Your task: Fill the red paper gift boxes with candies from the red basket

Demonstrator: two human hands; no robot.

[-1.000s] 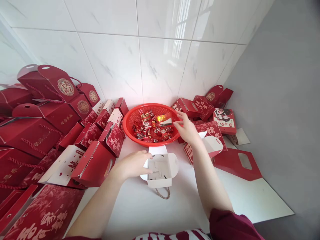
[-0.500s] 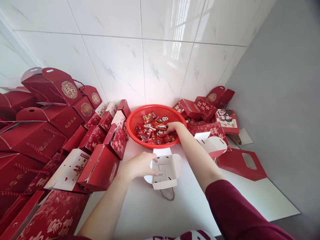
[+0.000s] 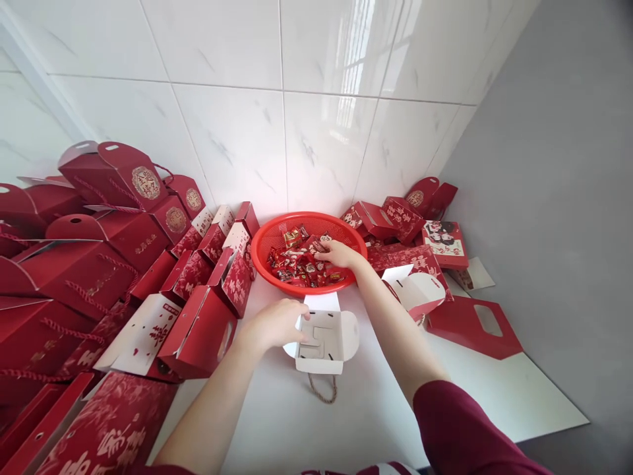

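A small white open box (image 3: 321,366) sits on the white table with its flaps spread and a twine handle (image 3: 324,394) trailing toward me. My left hand (image 3: 277,324) grips the box's left side, fingers and thumb over the edge. Behind the box stands a red plastic basket (image 3: 257,260) holding many wrapped candies (image 3: 297,264), mostly red with some gold. My right hand (image 3: 339,254) reaches in over the basket's right side. Its fingers are pinched on a red-wrapped candy (image 3: 316,245), partly hidden by the fingertips. The box's inside shows no candy.
Red gift boxes (image 3: 119,231) with rope handles are stacked along the left. Smaller red and white boxes (image 3: 198,330) stand between them and the basket. On the right lie more boxes (image 3: 405,214), an open one (image 3: 420,290) and a flat red one (image 3: 475,326). A tiled wall (image 3: 237,145) rises behind.
My right hand has lifted slightly out of the candies and shifted left, now pinching a candy. My left hand stays at the box, which has tilted slightly. The camera view has shifted a little.
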